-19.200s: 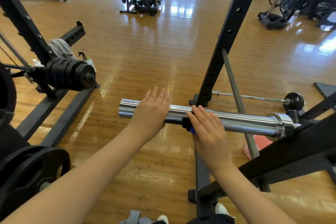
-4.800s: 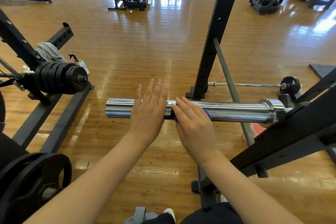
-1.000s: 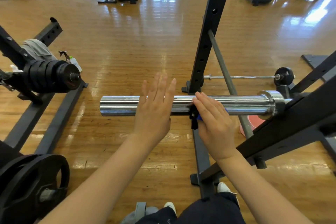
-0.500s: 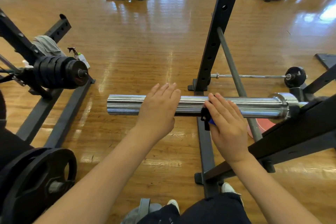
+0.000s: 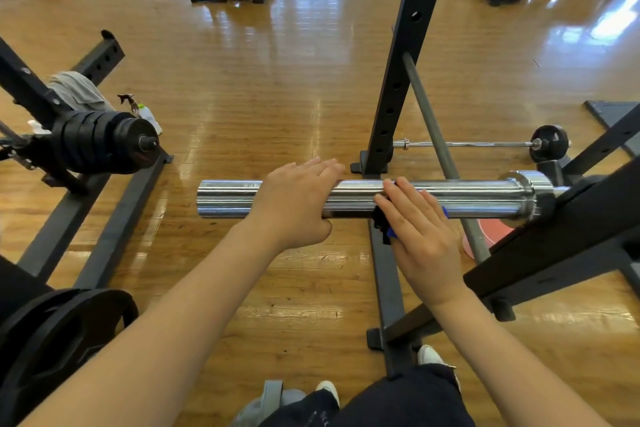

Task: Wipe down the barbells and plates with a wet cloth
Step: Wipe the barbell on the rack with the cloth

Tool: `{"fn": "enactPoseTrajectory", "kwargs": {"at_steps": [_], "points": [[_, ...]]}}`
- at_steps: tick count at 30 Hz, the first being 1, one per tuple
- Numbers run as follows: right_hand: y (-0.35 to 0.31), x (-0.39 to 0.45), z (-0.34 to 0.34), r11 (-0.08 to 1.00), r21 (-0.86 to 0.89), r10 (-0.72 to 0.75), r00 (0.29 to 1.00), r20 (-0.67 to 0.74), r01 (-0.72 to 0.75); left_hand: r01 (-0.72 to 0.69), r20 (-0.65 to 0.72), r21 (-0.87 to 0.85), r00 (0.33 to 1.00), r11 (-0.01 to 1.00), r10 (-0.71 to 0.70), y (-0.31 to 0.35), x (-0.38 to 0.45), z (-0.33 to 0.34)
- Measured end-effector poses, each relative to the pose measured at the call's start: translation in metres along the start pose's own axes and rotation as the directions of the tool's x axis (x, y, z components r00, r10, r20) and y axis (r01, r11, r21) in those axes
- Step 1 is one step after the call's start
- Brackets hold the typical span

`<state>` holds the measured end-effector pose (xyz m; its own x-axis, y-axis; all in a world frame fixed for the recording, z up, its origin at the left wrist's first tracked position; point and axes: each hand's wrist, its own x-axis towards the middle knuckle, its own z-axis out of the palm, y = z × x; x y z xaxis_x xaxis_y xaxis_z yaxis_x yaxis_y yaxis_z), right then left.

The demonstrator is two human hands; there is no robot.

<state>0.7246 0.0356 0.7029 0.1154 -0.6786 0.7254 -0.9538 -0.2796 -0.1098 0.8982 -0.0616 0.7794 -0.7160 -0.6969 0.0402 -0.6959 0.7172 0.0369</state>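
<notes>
A chrome barbell sleeve [image 5: 485, 199] lies level across the middle of the view, its collar on the rack at the right. My left hand [image 5: 294, 208] lies over the sleeve near its free end, fingers bent over the top and thumb under the near side. Just to its right, my right hand [image 5: 419, 236] presses a blue and black cloth [image 5: 382, 227] against the sleeve with straight fingers. Most of the cloth is hidden under that hand. A stack of black plates [image 5: 100, 142] sits on another bar at the left.
A black rack upright [image 5: 405, 62] rises behind the sleeve and its base rail runs toward my feet. A large black plate [image 5: 59, 340] is at lower left. A thin barbell [image 5: 467, 143] and a pink disc [image 5: 488, 232] lie on the wooden floor at right. A grey towel [image 5: 74, 90] and spray bottle [image 5: 145, 113] are at left.
My left hand's fingers, straight and raised a second ago, have come down and bent over the sleeve. My right hand has shifted the cloth slightly along the sleeve.
</notes>
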Motion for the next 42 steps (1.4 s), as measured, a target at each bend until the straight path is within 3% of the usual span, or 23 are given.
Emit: {"fn": "enactPoseTrajectory", "kwargs": {"at_steps": [4, 7, 10, 13, 18, 22, 24, 26, 31, 34, 38, 40, 42], "points": [[-0.006, 0.003, -0.005, 0.995, 0.051, 0.083, 0.996, -0.042, -0.081, 0.062, -0.14, 0.202, 0.99, 0.977, -0.034, 0.006, -0.008, 0.017], [-0.022, 0.012, -0.004, 0.994, 0.096, 0.045, 0.999, -0.016, -0.043, 0.126, -0.325, 0.173, 0.943, 0.977, -0.064, 0.01, -0.008, 0.031], [-0.028, 0.016, 0.008, 0.999, 0.015, -0.031, 0.997, 0.067, 0.03, 0.116, -0.412, 0.178, 0.911, 0.977, -0.033, 0.009, -0.005, 0.038], [-0.023, 0.013, 0.012, 1.0, -0.003, -0.001, 0.999, 0.047, 0.001, 0.095, -0.309, 0.169, 0.95, 0.981, -0.039, 0.009, -0.002, 0.028], [-0.012, 0.006, 0.001, 0.996, 0.014, 0.083, 0.997, -0.007, -0.083, 0.042, 0.044, 0.07, 0.998, 0.997, -0.045, 0.001, 0.011, 0.012], [-0.014, 0.013, 0.001, 0.996, 0.036, 0.081, 0.996, -0.03, -0.08, 0.024, 0.064, -0.008, 0.998, 1.0, -0.024, -0.004, 0.016, 0.004], [-0.022, 0.018, 0.005, 0.996, 0.063, 0.067, 0.998, -0.021, -0.066, -0.023, -0.011, 0.081, 1.0, 0.996, 0.024, -0.004, 0.013, 0.008], [-0.026, 0.02, 0.011, 0.997, 0.069, 0.038, 0.999, -0.002, -0.037, -0.048, -0.19, 0.234, 0.977, 0.971, 0.094, -0.004, 0.005, 0.016], [-0.014, 0.011, 0.01, 0.997, 0.033, -0.075, 0.997, 0.025, 0.074, 0.078, -0.446, 0.29, 0.893, 0.954, 0.063, 0.005, -0.01, 0.044], [-0.011, 0.01, 0.01, 0.997, 0.042, -0.066, 0.998, 0.004, 0.066, 0.12, -0.441, 0.301, 0.897, 0.946, 0.027, 0.013, -0.012, 0.05], [-0.011, 0.009, 0.011, 0.997, 0.042, -0.07, 0.998, 0.001, 0.07, 0.045, -0.491, 0.253, 0.867, 0.966, 0.089, 0.007, -0.006, 0.053], [-0.011, 0.01, 0.01, 0.997, 0.048, -0.052, 0.999, 0.008, 0.052, -0.015, -0.454, 0.217, 0.883, 0.976, 0.115, 0.003, -0.004, 0.051], [-0.01, 0.01, 0.006, 0.998, 0.063, 0.007, 1.0, 0.006, -0.008, -0.055, -0.328, 0.16, 0.939, 0.986, 0.105, 0.004, -0.002, 0.033]]}}
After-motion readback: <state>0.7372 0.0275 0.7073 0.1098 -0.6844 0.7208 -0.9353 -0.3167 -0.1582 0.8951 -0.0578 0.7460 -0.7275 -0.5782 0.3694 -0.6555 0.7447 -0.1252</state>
